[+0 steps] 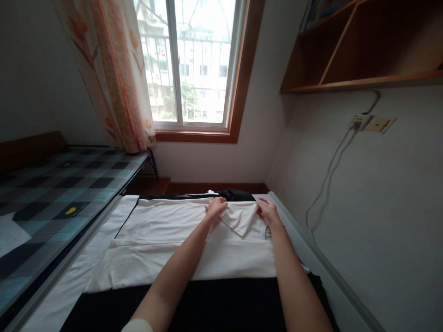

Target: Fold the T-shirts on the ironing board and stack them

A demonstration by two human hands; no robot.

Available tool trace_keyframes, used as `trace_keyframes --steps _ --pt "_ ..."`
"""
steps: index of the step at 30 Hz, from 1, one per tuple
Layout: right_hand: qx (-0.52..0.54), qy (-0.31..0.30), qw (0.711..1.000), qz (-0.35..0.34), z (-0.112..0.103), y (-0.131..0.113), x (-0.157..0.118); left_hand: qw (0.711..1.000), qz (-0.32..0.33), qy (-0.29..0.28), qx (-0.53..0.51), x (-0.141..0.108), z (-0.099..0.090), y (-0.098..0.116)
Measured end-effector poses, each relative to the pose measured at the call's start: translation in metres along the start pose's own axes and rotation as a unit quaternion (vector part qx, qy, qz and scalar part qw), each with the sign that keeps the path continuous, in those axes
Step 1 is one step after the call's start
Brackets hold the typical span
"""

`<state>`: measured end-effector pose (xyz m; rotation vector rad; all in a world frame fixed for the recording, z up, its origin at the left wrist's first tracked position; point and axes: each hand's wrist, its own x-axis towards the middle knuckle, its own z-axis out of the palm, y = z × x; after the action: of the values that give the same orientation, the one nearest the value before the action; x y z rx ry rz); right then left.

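A white garment (155,258) lies spread over black cloth (235,302), its far side folded inward. My left hand (216,207) pinches the garment near its far edge, at the inner end of a small folded flap (242,219). At the flap's right corner, my right hand (267,212) holds the fabric between thumb and fingers. The flap's tip points toward me between both hands. Part of the garment's right side is hidden under my right forearm.
Dark bundled cloth (237,195) sits beyond the garment. A bed with a checkered cover (93,180) stands at the left. The grey rail (311,251) and wall border the right side, with a cord (328,177) and wooden shelf (363,80) above.
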<state>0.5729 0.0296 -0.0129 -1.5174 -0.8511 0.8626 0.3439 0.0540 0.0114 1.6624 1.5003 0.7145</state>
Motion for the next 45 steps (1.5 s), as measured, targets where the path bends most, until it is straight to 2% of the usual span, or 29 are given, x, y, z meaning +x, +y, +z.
trace_keyframes --steps 2,4,7,11,13,21,25,28,31,34,36,38,41,43,45 --pt "0.009 -0.002 0.999 0.035 -0.001 0.001 -0.002 1.0 0.011 -0.006 -0.002 0.0 0.002 -0.002" --pt "-0.005 -0.017 0.999 0.042 -0.002 0.002 -0.003 1.0 0.025 -0.011 -0.011 0.002 0.004 -0.006" --pt "-0.038 -0.026 0.999 -0.025 -0.002 0.005 -0.002 0.997 0.06 0.025 -0.047 0.009 0.011 -0.013" --pt "-0.062 0.046 0.987 -0.142 0.002 0.012 0.004 0.988 0.094 0.076 -0.091 0.022 0.021 -0.022" --pt "-0.062 0.067 0.983 -0.157 0.005 0.016 0.005 0.985 0.105 0.086 -0.107 0.026 0.024 -0.025" --pt "-0.053 0.066 0.981 -0.172 0.005 0.021 0.008 0.975 0.15 0.108 -0.124 0.029 0.024 -0.027" --pt "-0.113 0.067 0.976 -0.173 0.006 0.02 0.007 0.977 0.164 0.1 -0.093 0.03 0.024 -0.029" --pt "-0.217 0.08 0.957 -0.177 0.009 0.018 0.0 0.978 0.171 0.099 -0.068 0.026 0.024 -0.031" --pt "-0.308 0.092 0.929 -0.185 0.012 0.015 -0.011 0.979 0.176 0.105 0.015 0.016 0.021 -0.029" --pt "-0.375 0.138 0.894 -0.202 0.013 0.009 -0.019 0.968 0.178 0.131 0.118 0.007 0.017 -0.023" --pt "-0.403 0.166 0.871 -0.226 0.015 0.003 -0.022 0.96 0.19 0.15 0.139 0.003 0.014 -0.017" --pt "-0.413 0.145 0.86 -0.263 0.019 -0.003 -0.023 0.954 0.228 0.135 0.14 0.001 0.014 -0.013" --pt "-0.428 0.055 0.849 -0.304 0.028 -0.009 -0.025 0.938 0.309 0.069 0.142 -0.001 0.017 -0.014" --pt "-0.469 0.011 0.832 -0.297 0.035 -0.007 -0.029 0.927 0.339 0.039 0.157 -0.001 0.021 -0.018" --pt "-0.53 -0.018 0.805 -0.266 0.039 -0.003 -0.034 0.924 0.341 0.021 0.174 -0.002 0.023 -0.022"
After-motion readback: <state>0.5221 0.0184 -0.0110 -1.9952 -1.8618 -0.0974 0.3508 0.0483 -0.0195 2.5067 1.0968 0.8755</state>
